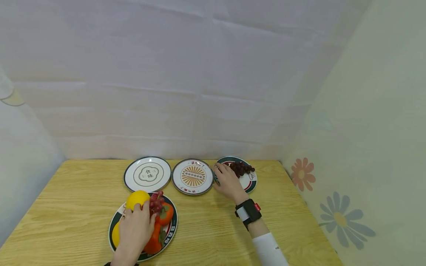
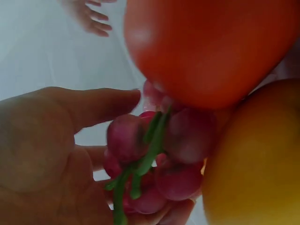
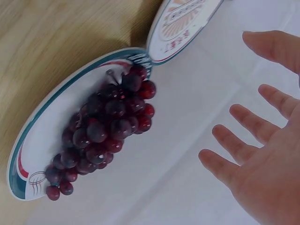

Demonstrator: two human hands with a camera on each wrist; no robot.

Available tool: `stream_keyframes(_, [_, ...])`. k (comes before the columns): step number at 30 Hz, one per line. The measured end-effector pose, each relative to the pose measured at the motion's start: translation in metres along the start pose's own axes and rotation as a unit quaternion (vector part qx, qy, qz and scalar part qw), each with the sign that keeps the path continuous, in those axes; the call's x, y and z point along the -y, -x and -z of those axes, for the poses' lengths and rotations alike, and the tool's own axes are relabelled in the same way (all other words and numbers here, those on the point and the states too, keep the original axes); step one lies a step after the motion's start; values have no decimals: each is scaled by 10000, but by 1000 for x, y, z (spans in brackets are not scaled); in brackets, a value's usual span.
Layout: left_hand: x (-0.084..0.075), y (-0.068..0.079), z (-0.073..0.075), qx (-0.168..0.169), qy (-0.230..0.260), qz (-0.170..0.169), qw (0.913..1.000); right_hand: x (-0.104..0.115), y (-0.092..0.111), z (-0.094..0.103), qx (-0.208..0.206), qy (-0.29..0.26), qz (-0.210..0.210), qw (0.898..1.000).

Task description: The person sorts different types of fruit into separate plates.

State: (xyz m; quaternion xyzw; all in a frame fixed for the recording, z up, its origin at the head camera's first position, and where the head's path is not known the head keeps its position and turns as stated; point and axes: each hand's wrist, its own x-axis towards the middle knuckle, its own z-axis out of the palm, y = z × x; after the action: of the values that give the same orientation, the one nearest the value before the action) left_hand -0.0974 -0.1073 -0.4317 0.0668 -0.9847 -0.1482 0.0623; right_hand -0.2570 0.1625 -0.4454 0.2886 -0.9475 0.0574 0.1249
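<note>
My left hand reaches over a dark-rimmed plate of fruit at the front left. In the left wrist view its thumb and fingers close around a bunch of pinkish-red grapes with a green stem. Right against the bunch sit a large orange-red fruit and a yellow fruit. My right hand is over the left side of the back right plate. Its fingers are spread and straight, holding nothing, beside a bunch of dark grapes on that plate.
Two bare plates, a white one and one with a sunburst pattern, stand in the back row. A persimmon and another yellow fruit lie on the fruit plate. White cloth hangs behind the wooden table.
</note>
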Motion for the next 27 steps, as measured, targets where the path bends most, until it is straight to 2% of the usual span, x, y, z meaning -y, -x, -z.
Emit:
stream_keyframes(7, [5,-4,-4,134,37,-5,9999,17,9,8,93,-40,187,9998])
stream_keyframes(13, [4,-7,-3,-16,155,-158,9998,31,15,21,130,-228,418,9988])
stream_keyframes(17, [-2,-10,2,-408,272,-436,9978,42,16,29,66,-356,657,9972])
stream_keyframes(21, [-16,-12,8,-911,439,-859,9912,56,16,36,-102,-562,1049,9928])
stream_keyframes(24, [-30,-13,7,-1360,554,-1269,9810,68,15,39,-263,-795,1525,9847])
stream_keyframes(27, [-42,-13,3,-1821,648,-1724,9659,79,14,39,-252,-957,1923,9763])
